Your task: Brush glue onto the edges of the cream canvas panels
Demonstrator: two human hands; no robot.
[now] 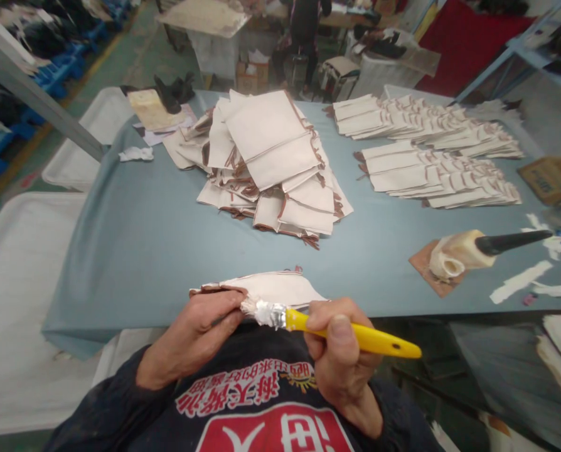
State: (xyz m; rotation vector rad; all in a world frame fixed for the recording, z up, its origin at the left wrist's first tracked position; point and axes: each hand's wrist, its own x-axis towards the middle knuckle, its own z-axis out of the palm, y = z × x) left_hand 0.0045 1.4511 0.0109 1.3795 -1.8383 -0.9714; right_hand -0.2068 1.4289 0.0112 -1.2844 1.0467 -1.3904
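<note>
My right hand (341,351) grips a paintbrush (365,339) by its yellow handle, its bristles pointing left. Whitish stuff coats the bristles and the metal band. The tip is at the near edge of a cream fabric piece (280,285) with brown trim, close to my left fingertips. My left hand (200,336) has its fingers closed on that piece's left end at the front of the table. The piece's underside is hidden. Farther off lies a heaped pile of similar cream pieces (271,138) with brown edging and cords.
Two fanned rows of cream pieces (431,169) lie at the back right. A crusted glue bottle (464,251) with a black nozzle rests on a brown square, near white scraps (520,282). A cardboard box (551,179) stands at right. White trays (31,263) are left of the blue-grey table (134,251).
</note>
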